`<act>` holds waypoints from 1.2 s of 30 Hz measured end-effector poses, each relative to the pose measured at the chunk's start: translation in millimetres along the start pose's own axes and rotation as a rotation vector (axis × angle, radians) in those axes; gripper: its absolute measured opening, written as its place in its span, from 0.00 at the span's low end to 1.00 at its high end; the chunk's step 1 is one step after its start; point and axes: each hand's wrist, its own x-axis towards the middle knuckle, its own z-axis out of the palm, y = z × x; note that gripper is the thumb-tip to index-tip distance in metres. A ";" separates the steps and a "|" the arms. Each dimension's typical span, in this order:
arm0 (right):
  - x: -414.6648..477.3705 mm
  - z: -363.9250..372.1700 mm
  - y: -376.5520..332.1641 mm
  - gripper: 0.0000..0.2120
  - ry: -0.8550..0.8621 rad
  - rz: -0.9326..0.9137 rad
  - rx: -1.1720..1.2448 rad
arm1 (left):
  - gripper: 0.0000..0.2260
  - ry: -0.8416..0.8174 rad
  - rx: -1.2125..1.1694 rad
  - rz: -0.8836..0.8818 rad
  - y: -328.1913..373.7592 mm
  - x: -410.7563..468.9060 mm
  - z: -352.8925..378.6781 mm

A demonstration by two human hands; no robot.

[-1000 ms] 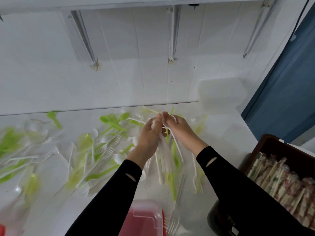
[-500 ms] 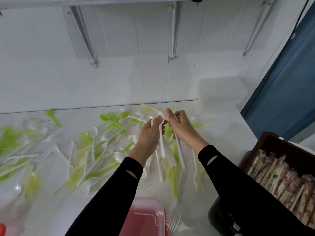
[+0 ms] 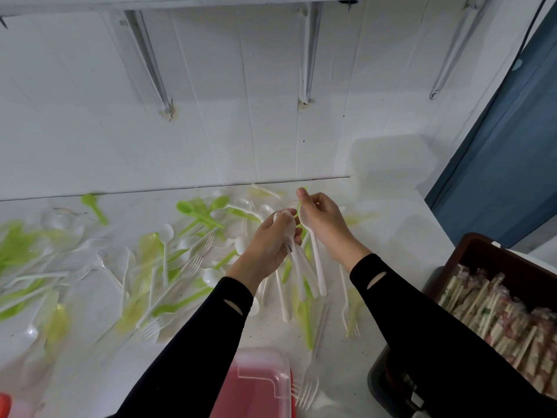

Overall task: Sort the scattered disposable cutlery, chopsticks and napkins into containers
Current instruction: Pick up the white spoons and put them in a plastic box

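**Overview.** Person stands at white counter (image 3: 401, 251), arms in black sleeves (image 3: 193, 351). Both hands are raised just above the pile, close to the back wall (image 3: 241, 116).

**L hand** (image 3: 268, 245): fingers curled round a bundle of white spoons (image 3: 301, 273). Bowls sit up in the fist; handles fan down toward the person, clear of the counter.

**R hand** (image 3: 324, 224): thumb + fingers pinch a single white spoon (image 3: 318, 267) near its bowl, index finger sticking up. Its handle hangs right alongside the bundle; touching or not, can't tell. The two hands are just beside each other.

**Scattered cutlery** (image 3: 167, 232): green + white spoons and white forks, criss-crossed over the counter's left and centre, some directly under the hands. Far-left pieces are blurred.

**Front edge:** a lone white fork (image 3: 309, 387) lies just beside a red container w/ clear lid (image 3: 259, 384).

**Person's R side:** a brown crate (image 3: 482, 245) sits off the counter's end, packed w/ wrapped chopsticks (image 3: 497, 315).

**Far R corner:** a clear tub (image 3: 391, 164) stands against the wall, too hazy for detail. A blue panel (image 3: 512, 146) is beyond it.
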 end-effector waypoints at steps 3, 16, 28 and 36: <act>-4.4 6.0 1.2 0.17 -0.085 0.038 0.074 | 0.20 -0.067 0.115 -0.030 -0.7 -3.5 1.4; -2.3 13.3 4.2 0.20 -0.079 0.113 0.092 | 0.12 0.006 -0.040 -0.029 -4.4 7.2 -5.6; -17.1 6.7 13.5 0.15 -0.403 -0.155 -0.376 | 0.07 0.224 -0.228 0.172 0.3 13.7 -15.4; -22.1 3.5 7.5 0.27 -0.449 -0.150 -0.359 | 0.12 0.317 0.001 0.301 -0.1 11.1 -16.8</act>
